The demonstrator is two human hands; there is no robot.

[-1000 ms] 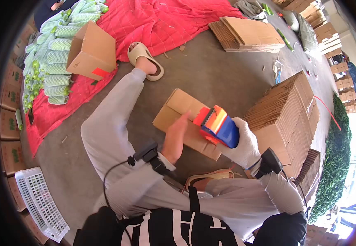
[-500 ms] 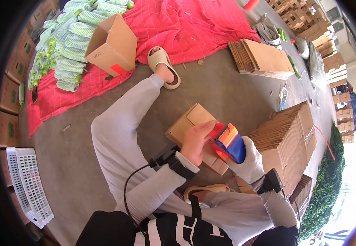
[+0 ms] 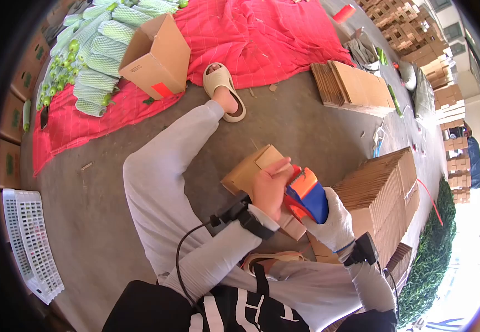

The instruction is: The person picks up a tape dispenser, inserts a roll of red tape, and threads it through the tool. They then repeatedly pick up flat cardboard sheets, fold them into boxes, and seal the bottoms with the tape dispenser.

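My right hand [image 3: 336,221], in a white knit glove, is closed around a blue and orange tape dispenser [image 3: 316,205] that carries red tape. Just left of the dispenser is my bare left hand [image 3: 269,191], its fingers stretched out toward the red tape; whether they touch it is hard to see. Beneath both hands stands a cardboard box [image 3: 245,172] on the floor between my legs, partly covered by my left hand and the dispenser.
Flattened cartons [image 3: 384,191] are stacked at my right, with another pile [image 3: 356,88] farther off. An open carton [image 3: 159,63] stands on a red cloth [image 3: 251,39] beside green produce in mesh sleeves [image 3: 96,61]. A white plastic crate [image 3: 32,243] lies at the left.
My left hand has shifted slightly right and down, and its fingers look straighter. The dispenser stays in my right hand, nearly in place. The view has shifted slightly.
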